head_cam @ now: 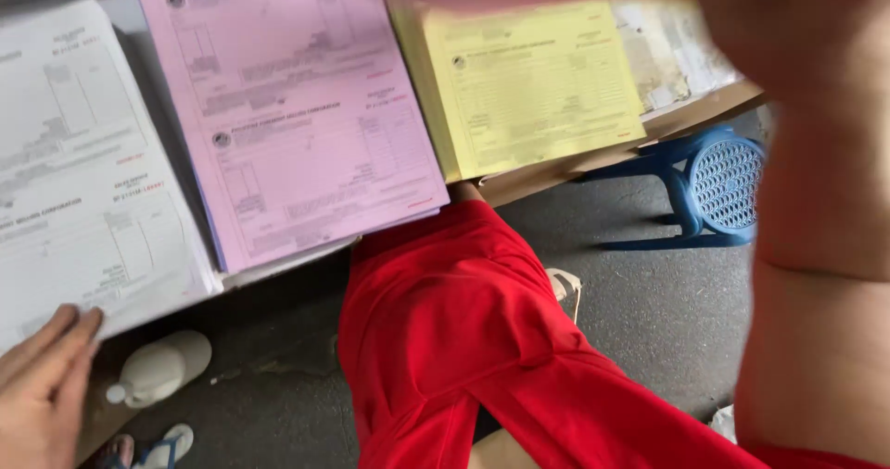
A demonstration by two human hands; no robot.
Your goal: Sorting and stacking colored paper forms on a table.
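Fingers (65, 335) of your left hand (37, 390) lie pressed together on the near corner of the white form stack (79, 182) at the desk's left end, beside the pink stack (297, 107); your blurred right arm (816, 200) hides its fingers, so next likely lift one sheet cleanly.

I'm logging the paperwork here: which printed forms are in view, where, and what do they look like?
White printed form stack: far left, rectangular, left hand touching its lower corner.
Pink printed form stack: centre, rectangular, tilted.
Yellow printed form stack: right of the pink one, rectangular.
Right hand: blurred, not clearly visible.
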